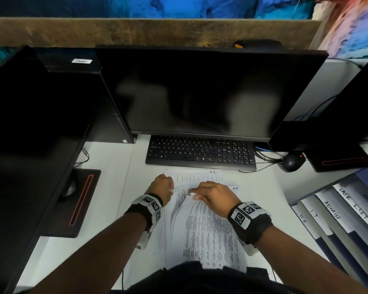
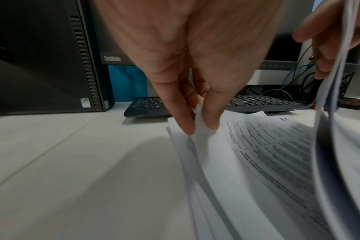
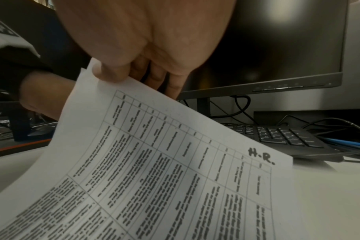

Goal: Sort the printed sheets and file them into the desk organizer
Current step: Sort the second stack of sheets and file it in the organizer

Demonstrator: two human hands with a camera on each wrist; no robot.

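Sheets point(image 1: 208, 232) of printed paper are lying in a loose pile on the white tabletop point(image 1: 106, 187), just in front of the keyboard point(image 1: 200, 151). The right hand point(image 1: 214, 197) is pinching the upper left corner of the top sheet point(image 3: 175, 170), which is marked "H.R.", and is holding it lifted and curved. The left hand point(image 1: 160, 186) is grasping the corner of a lower sheet point(image 2: 201, 128) between thumb and finger at the left edge of the pile. The desk organizer point(image 1: 336, 215) is standing to the right, well apart from the pile, with slots labelled HR, IT, ADMIN and TASK LIST
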